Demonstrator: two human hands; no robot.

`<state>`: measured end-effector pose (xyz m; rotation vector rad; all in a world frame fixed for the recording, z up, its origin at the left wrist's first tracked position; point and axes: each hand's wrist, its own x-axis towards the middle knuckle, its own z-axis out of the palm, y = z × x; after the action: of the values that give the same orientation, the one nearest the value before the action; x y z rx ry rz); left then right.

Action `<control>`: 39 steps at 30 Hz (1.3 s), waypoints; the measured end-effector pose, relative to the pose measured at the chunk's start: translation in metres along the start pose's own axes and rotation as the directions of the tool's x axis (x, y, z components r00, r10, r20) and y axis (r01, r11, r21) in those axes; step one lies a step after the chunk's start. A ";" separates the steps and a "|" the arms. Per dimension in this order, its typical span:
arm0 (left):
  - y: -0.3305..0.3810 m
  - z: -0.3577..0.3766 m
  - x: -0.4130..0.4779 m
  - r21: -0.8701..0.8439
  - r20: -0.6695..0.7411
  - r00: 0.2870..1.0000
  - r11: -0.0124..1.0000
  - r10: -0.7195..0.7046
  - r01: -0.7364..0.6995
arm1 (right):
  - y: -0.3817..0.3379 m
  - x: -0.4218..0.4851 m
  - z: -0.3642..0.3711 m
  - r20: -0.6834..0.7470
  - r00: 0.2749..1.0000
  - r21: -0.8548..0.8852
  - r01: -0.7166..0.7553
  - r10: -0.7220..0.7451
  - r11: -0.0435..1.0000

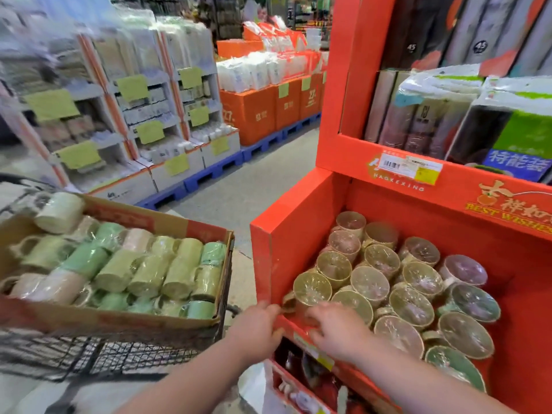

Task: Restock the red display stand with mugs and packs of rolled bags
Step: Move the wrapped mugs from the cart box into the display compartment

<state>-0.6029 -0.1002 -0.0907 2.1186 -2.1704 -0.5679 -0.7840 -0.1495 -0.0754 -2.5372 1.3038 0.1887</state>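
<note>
The left grip [257, 327] holds tight to the front corner of the red display stand [286, 234]. The right grip [337, 330] reaches over the wrapped mugs [370, 282] standing in its bin; too blurry to tell if it holds one. Packs of rolled bags [430, 115] sit on the shelf above.

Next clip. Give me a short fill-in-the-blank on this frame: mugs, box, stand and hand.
1. In the cardboard box, the wrapped mugs lie on their ____.
2. The shelved mugs in the red display stand have their film-covered mouths facing ____.
3. The left hand grips the stand's front ____ corner.
4. The packs of rolled bags sit on the shelf ____ the shelved mugs.

Missing words: sides; up; left; above.
</note>
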 end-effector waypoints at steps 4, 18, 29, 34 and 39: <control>-0.034 -0.003 -0.018 -0.017 0.020 0.998 0.998 -0.055 0.055 | -0.033 0.016 0.003 0.024 0.999 0.000 0.046 -0.046 0.999; -0.207 -0.039 -0.104 -0.052 0.000 0.972 0.971 -0.233 0.233 | -0.201 0.093 0.029 0.110 0.990 -0.007 0.089 -0.088 0.996; -0.318 -0.067 -0.153 -0.063 -0.064 0.939 0.941 -0.337 0.333 | -0.311 0.141 0.044 0.141 0.979 0.020 0.145 -0.147 0.989; -0.335 -0.068 -0.150 -0.121 -0.085 0.932 0.932 -0.353 0.342 | -0.323 0.159 0.043 0.172 0.974 -0.002 0.152 -0.149 0.988; -0.348 -0.072 -0.145 -0.170 -0.131 0.919 0.922 -0.371 0.347 | -0.335 0.194 0.038 0.202 0.965 0.044 0.162 -0.168 0.986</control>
<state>-0.2418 0.0291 -0.0961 2.4024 -1.6125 -0.5322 -0.3981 -0.1029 -0.0952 -2.5106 1.0062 0.3836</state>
